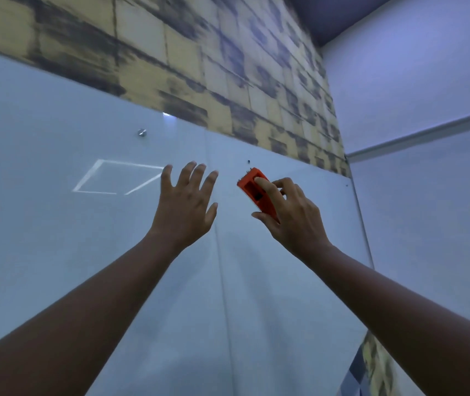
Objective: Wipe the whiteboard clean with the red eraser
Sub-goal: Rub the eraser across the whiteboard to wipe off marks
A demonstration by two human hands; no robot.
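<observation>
The white whiteboard (56, 238) fills the wall in front of me and looks free of writing, apart from a small dark speck above the eraser. My right hand (291, 215) holds the red eraser (252, 190) against the board near its upper right part, thumb below and forefinger laid along its back. To its left, my left hand (185, 201) is raised with its fingers spread and straight, close to or on the board surface; it holds nothing.
A small metal stud (141, 132) sits on the board at upper left, and a bright rectangular light reflection (113, 178) lies below it. A patterned yellow and grey wall (199, 67) runs above the board. A plain wall with a rail (428, 132) stands at the right.
</observation>
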